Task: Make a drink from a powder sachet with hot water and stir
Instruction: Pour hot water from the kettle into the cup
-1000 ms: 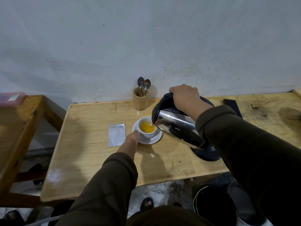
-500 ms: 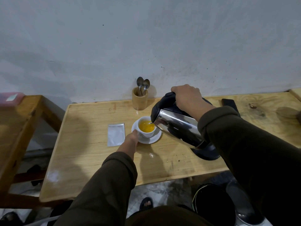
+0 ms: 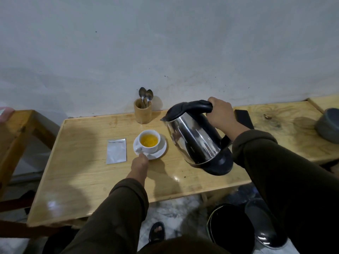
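A white cup (image 3: 149,140) holding orange-yellow liquid sits on a white saucer (image 3: 160,150) in the middle of the wooden table (image 3: 82,176). My left hand (image 3: 139,164) pinches the saucer's near rim beside the cup handle. My right hand (image 3: 221,112) grips the black handle of a steel kettle (image 3: 194,138), which is nearly upright to the right of the cup, over its black base (image 3: 220,165). A silver sachet (image 3: 116,150) lies flat to the left of the saucer. Two spoons (image 3: 145,96) stand in a wooden holder (image 3: 142,113) by the wall.
A black flat object (image 3: 244,118) lies behind the kettle. A grey bowl (image 3: 328,125) sits at the far right. Another wooden table (image 3: 16,129) stands to the left. A black bin (image 3: 231,226) and its lid (image 3: 264,224) are on the floor below.
The kettle has tipped back from pouring over the cup and moved right toward its base. The cup now holds more orange liquid. My left hand stays at the saucer.
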Demonstrator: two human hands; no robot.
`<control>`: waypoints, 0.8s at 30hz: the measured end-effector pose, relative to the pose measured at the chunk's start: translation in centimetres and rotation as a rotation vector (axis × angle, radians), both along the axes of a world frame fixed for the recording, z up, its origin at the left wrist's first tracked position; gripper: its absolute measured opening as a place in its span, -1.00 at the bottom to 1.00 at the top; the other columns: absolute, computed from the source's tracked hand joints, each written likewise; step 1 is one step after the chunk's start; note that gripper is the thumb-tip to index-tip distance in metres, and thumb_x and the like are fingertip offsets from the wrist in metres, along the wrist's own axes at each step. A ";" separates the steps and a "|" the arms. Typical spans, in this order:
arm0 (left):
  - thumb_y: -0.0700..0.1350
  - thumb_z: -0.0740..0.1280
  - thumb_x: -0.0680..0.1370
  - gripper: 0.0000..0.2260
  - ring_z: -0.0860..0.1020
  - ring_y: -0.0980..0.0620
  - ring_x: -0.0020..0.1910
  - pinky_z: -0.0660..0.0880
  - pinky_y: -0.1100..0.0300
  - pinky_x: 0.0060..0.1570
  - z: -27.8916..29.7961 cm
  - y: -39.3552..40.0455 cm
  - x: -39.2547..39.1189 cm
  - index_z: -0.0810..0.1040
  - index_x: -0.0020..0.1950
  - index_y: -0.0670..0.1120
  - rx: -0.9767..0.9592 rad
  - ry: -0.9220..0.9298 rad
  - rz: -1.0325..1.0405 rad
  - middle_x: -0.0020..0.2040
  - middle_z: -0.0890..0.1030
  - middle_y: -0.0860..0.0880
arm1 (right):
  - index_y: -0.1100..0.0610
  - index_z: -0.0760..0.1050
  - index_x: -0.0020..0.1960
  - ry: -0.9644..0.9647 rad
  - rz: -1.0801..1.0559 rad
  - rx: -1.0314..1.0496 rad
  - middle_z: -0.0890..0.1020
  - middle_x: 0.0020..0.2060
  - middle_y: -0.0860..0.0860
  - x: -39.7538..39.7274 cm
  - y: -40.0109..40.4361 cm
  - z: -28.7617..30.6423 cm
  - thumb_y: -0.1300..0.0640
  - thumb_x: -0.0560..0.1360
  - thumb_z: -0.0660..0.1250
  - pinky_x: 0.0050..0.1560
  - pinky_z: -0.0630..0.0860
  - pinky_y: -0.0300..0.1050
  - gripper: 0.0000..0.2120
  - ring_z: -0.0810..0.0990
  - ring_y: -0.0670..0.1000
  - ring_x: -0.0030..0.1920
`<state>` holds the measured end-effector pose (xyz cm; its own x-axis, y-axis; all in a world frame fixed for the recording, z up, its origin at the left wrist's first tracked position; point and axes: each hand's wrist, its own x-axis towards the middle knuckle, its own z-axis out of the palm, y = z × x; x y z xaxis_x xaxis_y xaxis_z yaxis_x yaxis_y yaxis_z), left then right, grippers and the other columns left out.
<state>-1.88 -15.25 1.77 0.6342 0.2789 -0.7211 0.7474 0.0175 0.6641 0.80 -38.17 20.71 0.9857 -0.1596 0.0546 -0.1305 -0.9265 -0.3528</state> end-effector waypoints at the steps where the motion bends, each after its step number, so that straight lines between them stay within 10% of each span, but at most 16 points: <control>1: 0.04 0.06 0.64 -0.53 0.43 -0.24 0.34 0.36 -0.05 0.39 -0.1 -0.7 -0.5 0.37 0.39 -0.26 0.095 -0.004 -0.060 0.36 0.46 -0.26 | 0.13 0.40 -0.01 -0.028 -0.045 0.042 0.57 -0.09 0.16 -0.8 -0.7 -0.2 0.31 0.47 0.19 -0.16 0.38 -0.04 -0.85 0.48 0.14 -0.13; 11: -0.20 -0.01 0.63 -0.62 0.45 -0.17 0.35 0.37 0.08 0.32 -0.8 -7.9 -5.0 0.47 0.34 -0.18 0.858 -0.100 -1.064 0.37 0.49 -0.16 | 0.16 0.45 0.07 -0.262 -0.520 0.454 0.60 0.01 0.15 -7.6 -6.8 -3.9 0.33 0.45 0.21 -0.11 0.41 -0.08 -0.78 0.57 0.19 0.02; 24: 0.02 0.11 0.61 -0.34 -0.16 -0.28 0.56 -0.04 -0.08 0.54 -2.7 -11.5 -6.8 -0.11 0.57 -0.25 0.725 0.061 -1.038 0.58 -0.18 -0.25 | 0.02 0.35 -0.17 -0.384 -0.644 0.737 0.54 -0.15 0.06 -11.4 -9.3 -7.6 0.35 0.43 0.22 -0.12 0.43 -0.14 -0.77 0.50 0.07 -0.16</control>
